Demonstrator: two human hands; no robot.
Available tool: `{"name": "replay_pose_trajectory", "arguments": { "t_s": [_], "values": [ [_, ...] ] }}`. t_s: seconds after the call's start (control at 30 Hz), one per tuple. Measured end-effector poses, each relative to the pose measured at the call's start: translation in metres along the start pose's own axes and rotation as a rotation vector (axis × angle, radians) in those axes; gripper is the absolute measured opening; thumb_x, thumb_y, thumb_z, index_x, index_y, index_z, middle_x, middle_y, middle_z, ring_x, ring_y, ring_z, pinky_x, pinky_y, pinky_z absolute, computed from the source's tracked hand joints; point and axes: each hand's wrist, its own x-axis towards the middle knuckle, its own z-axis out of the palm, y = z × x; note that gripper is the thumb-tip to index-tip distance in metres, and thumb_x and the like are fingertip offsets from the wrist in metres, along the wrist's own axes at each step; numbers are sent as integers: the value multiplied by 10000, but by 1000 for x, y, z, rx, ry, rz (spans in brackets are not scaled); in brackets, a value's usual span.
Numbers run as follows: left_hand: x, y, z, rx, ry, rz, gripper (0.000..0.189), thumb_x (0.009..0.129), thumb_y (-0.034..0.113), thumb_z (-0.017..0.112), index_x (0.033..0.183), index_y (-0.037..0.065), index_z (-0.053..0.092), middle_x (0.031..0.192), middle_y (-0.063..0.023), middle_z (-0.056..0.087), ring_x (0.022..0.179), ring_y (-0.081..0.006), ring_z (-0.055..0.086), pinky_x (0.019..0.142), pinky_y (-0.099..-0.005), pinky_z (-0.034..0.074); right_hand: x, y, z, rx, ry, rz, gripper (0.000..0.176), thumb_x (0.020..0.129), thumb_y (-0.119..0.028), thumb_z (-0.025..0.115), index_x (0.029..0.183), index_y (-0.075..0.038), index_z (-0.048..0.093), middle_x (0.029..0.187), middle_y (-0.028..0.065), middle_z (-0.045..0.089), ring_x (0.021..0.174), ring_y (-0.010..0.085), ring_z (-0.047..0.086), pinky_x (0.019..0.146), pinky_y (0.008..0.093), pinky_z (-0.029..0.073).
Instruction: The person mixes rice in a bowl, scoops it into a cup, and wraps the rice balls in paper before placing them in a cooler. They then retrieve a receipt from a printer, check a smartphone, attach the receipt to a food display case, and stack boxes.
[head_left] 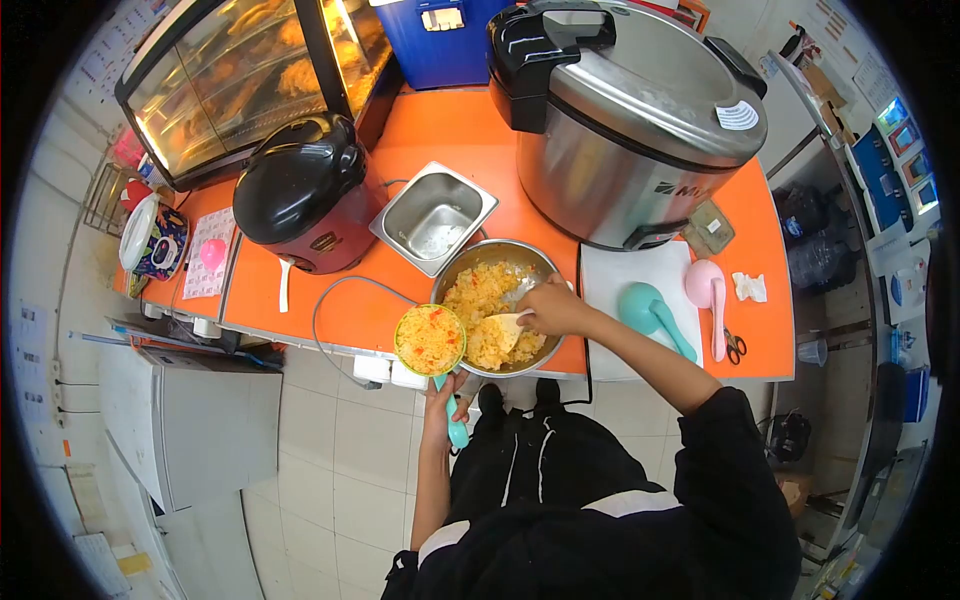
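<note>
My left hand [447, 395] grips the handle of a turquoise rice scoop [457, 428]. Its cup is filled level with yellow rice [430, 338] flecked with red bits, and it is at the left edge of a steel bowl [541, 262]. In my right hand [552, 306] is a pale rice paddle [508, 322], its blade down among the yellow rice [484, 286] in that bowl. The fingers of my right hand are closed around the paddle's handle. Beyond the bowl, at its upper left, stands a rectangular steel pan [437, 215].
Behind the bowl stands a large steel rice cooker [620, 150]; a smaller dark red cooker [310, 210] is at left. A teal scoop [645, 308], a pink scoop [706, 290] and scissors [736, 346] lie at right. A cable [335, 283] loops along the orange table's [258, 290] front.
</note>
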Motion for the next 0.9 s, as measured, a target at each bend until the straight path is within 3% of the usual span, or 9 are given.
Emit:
{"name": "replay_pose_trajectory", "arguments": {
  "t_s": [0.13,0.3,0.37,0.4,0.47,0.57,0.73,0.8,0.9],
  "values": [
    [-4,1,3,-1,8,32,241,885,234,428,1070,108,339,1069,-215,525,346,-31,285,329,-151,304,-5,12,-2,66,-75,52,252,716,-271,590,915,-130,655,803,115,623,824,234,571,895,379,295],
    [-10,4,4,62,-8,91,230,892,269,410,1044,111,341,915,-220,582,335,-32,276,327,-151,292,-15,25,-6,189,22,91,254,719,-278,592,901,-111,651,797,107,628,780,252,587,817,362,381],
    [-15,6,8,181,113,47,253,886,286,414,1047,108,332,756,-157,579,327,-43,270,326,-162,300,-18,28,-7,250,52,104,258,721,-283,594,899,-106,650,797,103,629,779,258,588,784,354,405],
    [-16,8,8,183,110,46,253,886,286,414,1047,108,332,756,-157,579,327,-43,270,326,-162,300,-19,30,-8,310,85,116,263,722,-289,597,898,-101,648,797,99,630,778,264,589,751,347,430],
    [-16,11,10,160,71,4,302,871,209,417,1127,97,303,610,-65,477,346,-63,312,329,-195,343,-21,37,-7,360,103,149,267,725,-295,598,898,-98,647,805,101,630,788,265,590,741,342,437],
    [-17,21,27,183,27,-22,244,852,159,404,1076,100,326,558,-15,355,362,-69,323,337,-214,355,-30,45,-10,379,189,188,271,732,-305,597,894,-93,646,825,107,627,803,270,590,735,335,443],
    [-4,20,54,229,19,-87,178,838,137,404,1002,107,342,574,-9,353,382,-66,323,344,-213,355,-49,31,-30,318,305,315,281,745,-307,588,915,-88,638,883,108,622,795,270,591,718,362,441],
    [4,17,61,254,-8,-104,154,839,128,396,981,112,339,599,-6,358,408,-69,340,367,-218,366,-58,16,-27,-32,645,208,244,756,-254,598,895,-57,636,794,105,622,692,268,594,656,353,453],
    [18,9,78,240,13,-126,154,847,129,385,989,113,328,636,-11,372,428,-77,358,387,-231,379,-68,-16,-15,-142,663,326,233,756,-239,590,922,-79,618,733,85,596,607,281,574,545,372,451]
  ]
}}
